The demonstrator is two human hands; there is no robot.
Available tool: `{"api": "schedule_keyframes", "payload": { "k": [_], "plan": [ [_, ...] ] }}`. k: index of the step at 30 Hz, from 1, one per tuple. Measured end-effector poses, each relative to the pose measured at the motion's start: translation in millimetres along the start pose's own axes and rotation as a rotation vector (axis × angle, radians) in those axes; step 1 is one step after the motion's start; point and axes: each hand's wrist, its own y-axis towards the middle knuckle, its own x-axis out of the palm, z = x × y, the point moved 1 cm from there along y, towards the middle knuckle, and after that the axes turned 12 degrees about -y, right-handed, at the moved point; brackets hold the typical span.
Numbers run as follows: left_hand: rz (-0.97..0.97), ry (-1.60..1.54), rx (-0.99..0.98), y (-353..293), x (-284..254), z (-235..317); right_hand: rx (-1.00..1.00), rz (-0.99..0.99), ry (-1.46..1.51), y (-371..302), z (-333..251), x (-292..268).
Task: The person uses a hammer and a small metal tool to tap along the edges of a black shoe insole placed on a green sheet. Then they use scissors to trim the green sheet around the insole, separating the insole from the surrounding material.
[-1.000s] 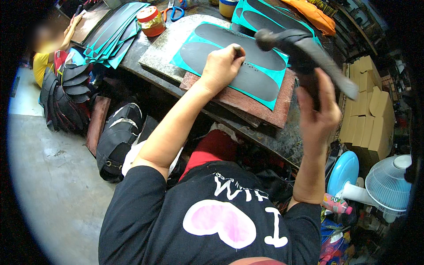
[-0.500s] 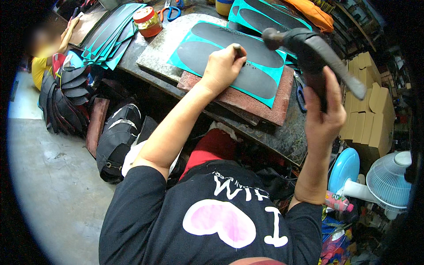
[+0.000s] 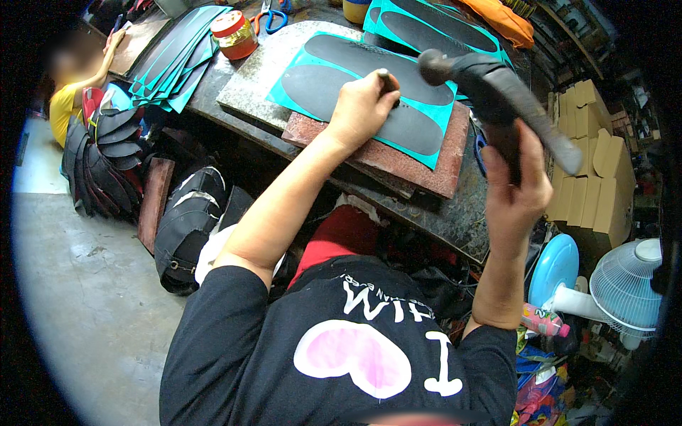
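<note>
On the left, our left hand (image 3: 362, 108) closes around a short rod (image 3: 387, 81) over the teal-and-black sheet (image 3: 412, 130); rightward, our right hand (image 3: 517, 186) wraps a hammer (image 3: 499, 91).

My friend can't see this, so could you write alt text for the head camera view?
A person's right hand holds a hammer aloft while the left hand grips a short rod over a black-and-teal sheet. The sheet lies partly on a reddish board; more sheets, a jar and scissors sit nearby.
</note>
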Motion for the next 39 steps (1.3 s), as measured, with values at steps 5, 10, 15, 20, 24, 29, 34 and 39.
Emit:
{"api": "schedule_keyframes", "payload": {
  "k": [5,10,15,20,24,29,34,39],
  "plan": [
    [-0.081,0.290,0.219,-1.6,12.3,9.7,0.164,-0.298,-0.216,-9.3,12.4,25.4],
    [0.297,-0.335,-0.233,4.6,-26.3,-10.7,0.256,-0.306,-0.200,-19.0,31.6,18.7],
    [0.126,-0.200,-0.274,1.3,-35.6,-20.5,0.272,-0.336,-0.105,-7.7,22.9,29.3],
    [0.036,-0.072,-0.219,4.4,-34.5,-11.0,0.235,-0.189,0.097,10.5,6.6,23.4],
    [-0.045,0.225,0.160,3.0,-23.7,1.4,0.068,-0.088,-0.011,7.0,0.7,35.7],
    [0.140,-0.019,-0.088,1.5,-17.2,-6.7,0.175,-0.266,-0.224,-2.6,16.8,41.2],
    [0.029,-0.111,-0.251,4.8,-23.0,-13.0,0.180,-0.191,-0.074,4.9,17.0,16.2],
    [-0.007,0.127,0.119,2.4,-13.3,-0.5,0.007,-0.083,-0.115,4.0,6.5,29.7]
  ]
}}
